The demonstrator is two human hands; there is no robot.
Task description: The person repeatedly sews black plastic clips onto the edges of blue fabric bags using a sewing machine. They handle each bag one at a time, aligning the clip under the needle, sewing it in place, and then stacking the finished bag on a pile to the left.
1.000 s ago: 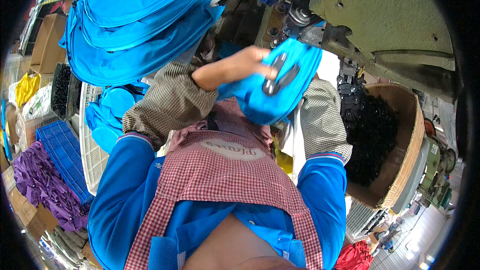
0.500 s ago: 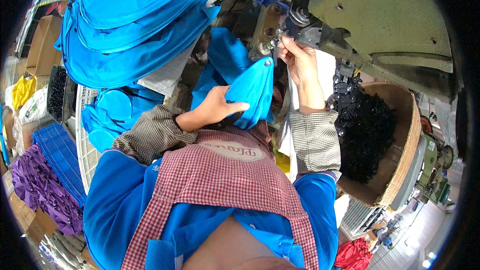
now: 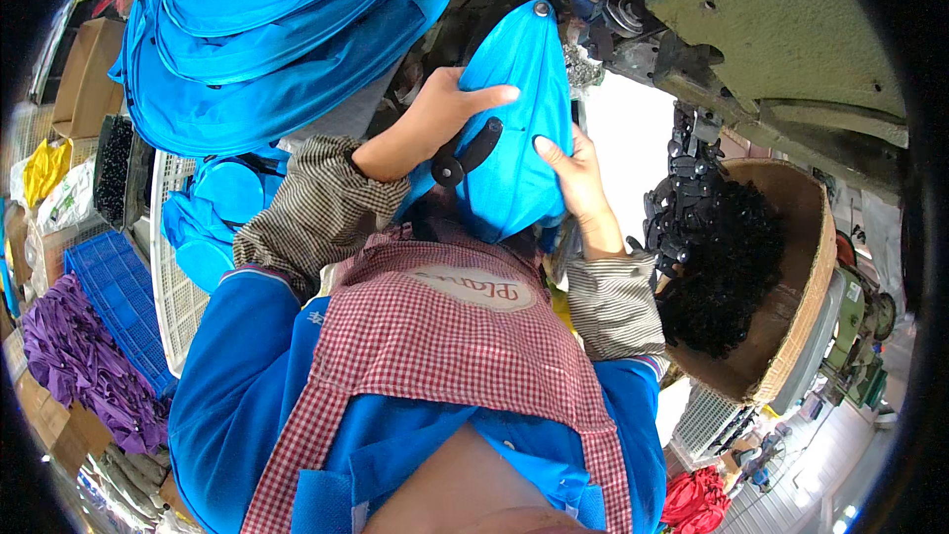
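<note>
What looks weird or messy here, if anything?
Nothing looks broken. The black pieces look messiest: they're jumbled in the cardboard box on the right, some bunched past its edge. I can't tell if those spilled. The blue cloth in the left hand and right hand shows no tear.

**Blue, Checks and Stripes**

Your cloth piece (image 3: 514,173) is bright blue, its curved tab (image 3: 481,146) black. Your apron (image 3: 445,366) is red-and-white checked, your shirt (image 3: 237,376) blue, your sleeve covers (image 3: 316,203) striped dark and pale. Your machine (image 3: 781,40) is olive green, your carton (image 3: 806,307) brown.
</note>
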